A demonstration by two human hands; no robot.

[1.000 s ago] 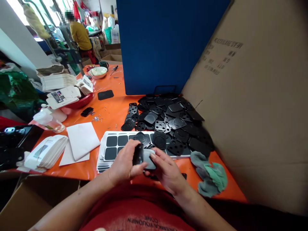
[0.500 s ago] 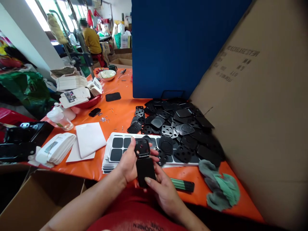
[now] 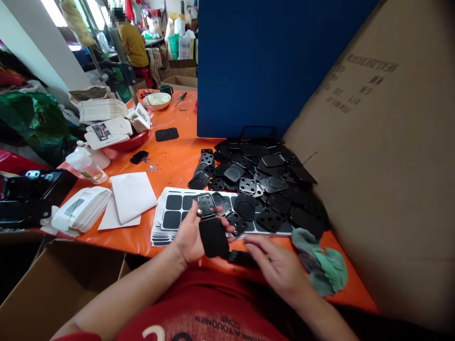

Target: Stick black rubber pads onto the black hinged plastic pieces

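Note:
My left hand (image 3: 190, 237) grips a hinged black plastic part (image 3: 211, 227), opened flat, with a holed square plate at its top and a plain flap below. My right hand (image 3: 280, 270) hovers just right of it, blurred, palm down over a dark flat tool (image 3: 241, 258) with green stripes that lies at the table's front edge. Whether the fingers touch that tool I cannot tell. Under the part sits a stack of sheets of black adhesive pads (image 3: 170, 215). Behind it spreads a heap of black plastic pieces (image 3: 263, 180).
A green-grey rag (image 3: 325, 267) lies at the right front. A large cardboard sheet (image 3: 384, 156) and a blue panel (image 3: 263, 61) wall the right and back. White papers (image 3: 130, 196), flat boxes (image 3: 80, 213), a bottle (image 3: 83, 166) and a red bowl (image 3: 124, 142) sit left. An open carton (image 3: 60, 289) stands below. A person sits far back.
The black part was folded in both hands, then swung open. My right hand has let go of it and moved right and down toward the striped tool.

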